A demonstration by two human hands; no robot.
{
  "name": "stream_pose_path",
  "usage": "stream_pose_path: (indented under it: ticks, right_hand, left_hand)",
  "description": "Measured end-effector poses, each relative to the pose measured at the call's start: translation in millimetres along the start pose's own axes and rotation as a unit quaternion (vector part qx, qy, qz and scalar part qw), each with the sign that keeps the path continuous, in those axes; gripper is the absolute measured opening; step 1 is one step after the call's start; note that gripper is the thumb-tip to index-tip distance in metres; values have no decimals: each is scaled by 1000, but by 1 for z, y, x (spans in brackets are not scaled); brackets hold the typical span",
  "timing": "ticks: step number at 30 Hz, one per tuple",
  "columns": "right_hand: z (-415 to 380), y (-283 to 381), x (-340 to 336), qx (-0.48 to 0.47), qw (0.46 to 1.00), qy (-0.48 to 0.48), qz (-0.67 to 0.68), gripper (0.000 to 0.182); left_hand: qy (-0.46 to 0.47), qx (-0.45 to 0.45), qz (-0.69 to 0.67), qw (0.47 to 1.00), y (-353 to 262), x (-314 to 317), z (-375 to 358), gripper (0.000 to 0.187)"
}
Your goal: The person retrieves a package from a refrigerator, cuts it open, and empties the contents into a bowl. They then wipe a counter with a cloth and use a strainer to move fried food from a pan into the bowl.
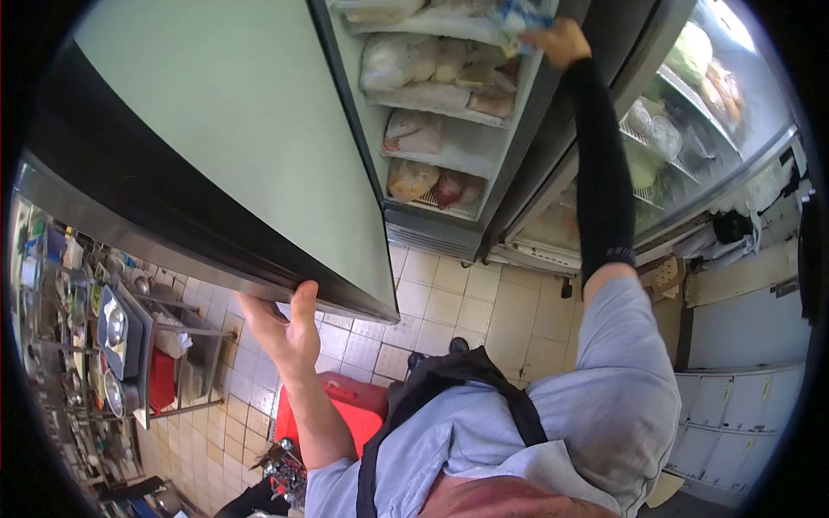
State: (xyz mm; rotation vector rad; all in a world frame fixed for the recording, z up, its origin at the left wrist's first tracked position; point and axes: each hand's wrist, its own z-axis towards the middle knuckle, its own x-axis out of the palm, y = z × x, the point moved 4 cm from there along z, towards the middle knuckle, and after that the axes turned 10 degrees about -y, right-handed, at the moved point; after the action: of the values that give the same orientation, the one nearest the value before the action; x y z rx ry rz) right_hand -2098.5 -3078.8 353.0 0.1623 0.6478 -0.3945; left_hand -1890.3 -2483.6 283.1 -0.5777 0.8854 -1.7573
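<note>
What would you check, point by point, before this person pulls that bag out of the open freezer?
1. Freezer door held open: ok, the left hand grips its lower edge.
2. Right hand on the bag: ok, it touches the bag on the top shelf; the firmness of the grip cannot be told.
3. Other bagged food settled on the shelves: ok, nothing hangs over an edge.
4. Floor tiles in front clear: ok where visible.
5. Red box near the legs: not ok, it sits close behind the stance.

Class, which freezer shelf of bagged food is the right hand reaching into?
The top wire shelf: the right hand grips a bag there; the lower shelves go untouched.
</note>
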Motion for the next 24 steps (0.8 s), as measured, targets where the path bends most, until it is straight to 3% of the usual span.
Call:
stream_pose_path:
  ticks: [1, 2, 3, 5, 6, 7, 8, 9, 12, 15, 17, 19, 20, 21, 23, 24]
  right_hand:
    - [-34, 20, -11, 144, 975, 49, 159, 26]
    - [-70, 42, -24, 319, 878, 40, 356, 20]
    - [-108, 65, -39, 461, 755, -11, 465, 15]
    - [-206, 88, -22, 561, 554, -111, 605, 25]
    - [-259, 97, -14, 531, 529, -119, 651, 23]
    - [-295, 114, -10, 562, 485, -133, 657, 29]
    - [-339, 138, -20, 593, 412, -146, 676, 38]
    - [-378, 157, -28, 601, 393, -169, 675, 45]
    - [-490, 197, -37, 721, 324, -139, 597, 29]
    - [-573, 221, -49, 797, 330, -41, 503, 29]
    - [-582, 231, -54, 811, 344, -10, 472, 29]
    - [-581, 233, -48, 765, 352, -40, 538, 38]
    - [-576, 229, -46, 726, 411, -47, 550, 41]
    - [-552, 232, -51, 730, 414, -57, 541, 41]
    - [-521, 231, -52, 723, 420, -17, 548, 40]
    - [-493, 234, -56, 702, 444, -3, 557, 38]
  left_hand:
    - [-3, -9, 0, 1000, -2, 5, -1, 57]
    - [-6, -19, 0, 1000, -3, 9, -5, 60]
    - [-9, -27, 0, 1000, -5, 13, -7, 63]
    - [-7, -4, 6, 1000, -11, 24, -10, 67]
    - [-7, 6, 11, 1000, -14, 31, -12, 70]
    - [-9, 26, 35, 999, -21, 39, -14, 70]
    - [-12, 44, 60, 997, -29, 47, -16, 71]
    - [-12, 61, 86, 994, -37, 55, -20, 71]
    - [-9, 65, 83, 994, -45, 87, -33, 79]
    - [49, 56, 44, 996, -55, 127, -49, 83]
    - [113, 80, 0, 990, -58, 155, -52, 89]
    - [207, 88, -16, 974, -60, 182, -52, 95]
    - [275, 61, -72, 957, -52, 194, -50, 94]
    - [332, 3, -121, 935, -44, 207, -54, 87]
    - [437, -5, -54, 898, -28, 227, -77, 74]
    - [484, -60, -37, 872, -10, 235, -100, 74]
